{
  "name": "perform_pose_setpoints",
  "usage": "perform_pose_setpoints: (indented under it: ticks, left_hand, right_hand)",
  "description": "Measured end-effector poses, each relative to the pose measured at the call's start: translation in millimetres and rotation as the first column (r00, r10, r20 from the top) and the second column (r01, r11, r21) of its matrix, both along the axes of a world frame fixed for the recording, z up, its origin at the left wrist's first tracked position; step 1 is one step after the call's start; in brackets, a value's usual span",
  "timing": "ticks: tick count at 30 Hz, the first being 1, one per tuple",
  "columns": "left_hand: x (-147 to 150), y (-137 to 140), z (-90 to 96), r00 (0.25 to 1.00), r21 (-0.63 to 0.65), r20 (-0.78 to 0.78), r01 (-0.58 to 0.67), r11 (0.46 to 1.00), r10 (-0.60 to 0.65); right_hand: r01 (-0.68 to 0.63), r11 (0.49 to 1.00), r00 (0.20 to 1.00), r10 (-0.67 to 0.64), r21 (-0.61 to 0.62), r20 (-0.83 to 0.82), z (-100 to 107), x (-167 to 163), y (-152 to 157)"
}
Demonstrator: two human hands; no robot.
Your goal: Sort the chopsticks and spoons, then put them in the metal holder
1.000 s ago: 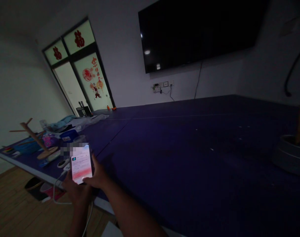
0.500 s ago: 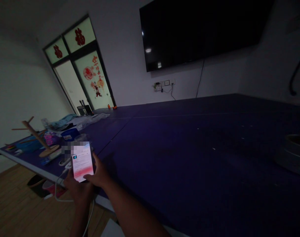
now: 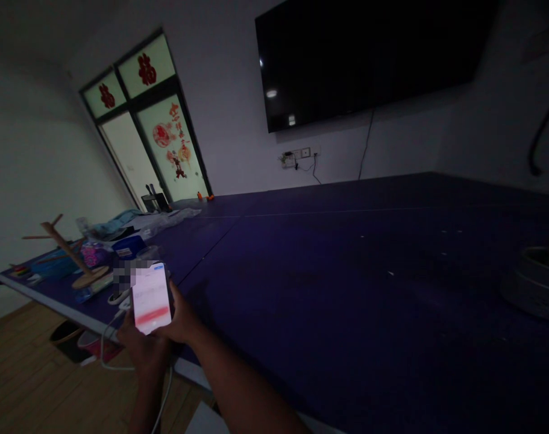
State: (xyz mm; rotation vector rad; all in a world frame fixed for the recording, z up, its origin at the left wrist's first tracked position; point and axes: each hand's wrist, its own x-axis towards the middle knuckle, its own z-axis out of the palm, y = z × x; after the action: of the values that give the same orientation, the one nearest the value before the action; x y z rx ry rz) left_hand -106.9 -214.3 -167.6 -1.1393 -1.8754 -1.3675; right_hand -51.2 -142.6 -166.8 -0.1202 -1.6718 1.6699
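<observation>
Though the light is dim, the phone (image 3: 151,296) glows, its pale screen (image 3: 150,288) showing a red band (image 3: 152,314) low down and a small blue patch (image 3: 158,267) at upper right. Near the edge of the purple table (image 3: 323,271), it sits between the left hand (image 3: 141,348), gripping its lower left, and the right hand (image 3: 184,322), gripping its right side; the shadowed fingers (image 3: 176,298) seem curled around it.

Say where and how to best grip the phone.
Probably the phone's long side edges, toward the lower end, coming from the near side: it's a thin slab with its lit face toward the camera, so an edge grip leaves that face clear. Left hand and right hand hold it low now.
</observation>
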Motion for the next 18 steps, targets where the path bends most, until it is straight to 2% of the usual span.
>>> perform_pose_setpoints:
  ticks: [6, 13, 18]
  left_hand:
    - [6.6, 0.5, 10.6, 0.997, -0.009, -0.066, -0.038, 0.999, 0.038]
    - [6.3, -0.3, 10.1, 0.994, -0.008, -0.105, -0.036, 0.999, 0.035]
    - [0.3, -0.9, 5.7, 0.992, -0.055, -0.107, -0.080, 0.995, 0.074]
  right_hand:
    - [-0.111, 0.991, 0.992, 0.106, -0.077, -0.072, 0.7, -3.3, 0.5]
    - [-0.137, 0.983, 0.990, 0.131, -0.123, -0.056, 2.4, -3.3, 0.3]
    - [-0.124, 0.985, 0.992, 0.120, -0.118, -0.045, 5.4, -1.7, -1.2]
